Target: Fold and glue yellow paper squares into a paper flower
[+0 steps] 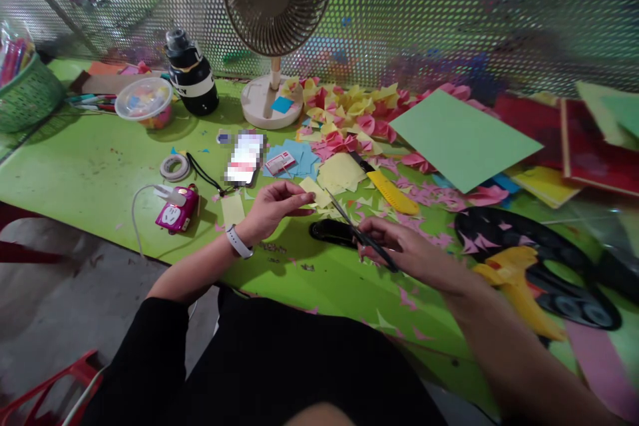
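My left hand [273, 208] pinches a small yellow paper square [316, 192] just above the green table [90, 173]. My right hand [399, 254] is closed round the black handles of a pair of scissors [360, 237]. The scissor blades point up and left, and their tips meet the lower right edge of the yellow square. A white band sits on my left wrist. A black stapler-like object [333, 231] lies on the table just under the scissors.
A desk fan [275, 26] stands at the back, with a black bottle [192, 73] and a plastic tub [144, 101] to its left. Folded pink and yellow papers [349, 116], a yellow cutter [392, 192], a green sheet [462, 140], a phone [243, 158], tape roll [174, 166] and pink device [177, 210] lie around.
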Demonstrator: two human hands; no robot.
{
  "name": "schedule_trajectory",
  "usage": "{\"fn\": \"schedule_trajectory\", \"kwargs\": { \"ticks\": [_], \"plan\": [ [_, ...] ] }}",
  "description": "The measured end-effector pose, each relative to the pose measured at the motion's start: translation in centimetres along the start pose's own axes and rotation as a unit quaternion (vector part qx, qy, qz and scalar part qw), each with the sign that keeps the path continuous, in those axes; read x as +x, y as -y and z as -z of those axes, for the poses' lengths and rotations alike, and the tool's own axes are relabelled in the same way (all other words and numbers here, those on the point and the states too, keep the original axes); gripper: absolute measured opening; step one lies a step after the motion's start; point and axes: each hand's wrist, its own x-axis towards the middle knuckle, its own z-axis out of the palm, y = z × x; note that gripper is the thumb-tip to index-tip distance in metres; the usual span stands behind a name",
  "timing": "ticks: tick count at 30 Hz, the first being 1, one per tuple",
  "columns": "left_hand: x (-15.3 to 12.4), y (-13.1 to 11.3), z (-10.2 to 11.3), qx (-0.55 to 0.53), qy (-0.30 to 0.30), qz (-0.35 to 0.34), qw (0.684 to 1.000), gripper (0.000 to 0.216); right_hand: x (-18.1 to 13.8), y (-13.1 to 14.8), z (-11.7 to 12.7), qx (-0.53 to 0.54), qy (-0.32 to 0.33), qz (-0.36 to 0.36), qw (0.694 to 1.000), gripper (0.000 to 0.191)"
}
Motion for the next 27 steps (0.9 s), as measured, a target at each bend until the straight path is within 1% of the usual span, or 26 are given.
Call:
{"fn": "schedule_trajectory", "kwargs": {
  "ticks": [2,6,13,22,27],
  "plan": [
    [0.03,-0.02,0.0,0.0,0.014,0.002,1.0,0.031,-0.06,-0.14,-0.02,-0.009,0.006,0.002,1.0,0.041],
    [0.1,0.1,0.17,0.012,0.021,0.0,1.0,0.031,-0.06,-0.43,-0.11,-0.016,0.007,0.015,1.0,0.04],
    [0.25,0.41,0.38,0.015,0.033,0.005,0.999,0.035,0.0,-0.6,-0.15,-0.021,0.027,0.003,0.999,0.043],
    [0.04,0.03,0.04,0.008,0.045,0.01,0.999,0.032,-0.11,-0.07,-0.41,-0.022,0.019,-0.013,0.999,0.05],
    [0.08,0.27,0.11,0.017,0.039,0.006,0.999,0.032,-0.17,0.02,-0.5,-0.025,0.008,-0.01,1.0,0.05]
  ]
}}
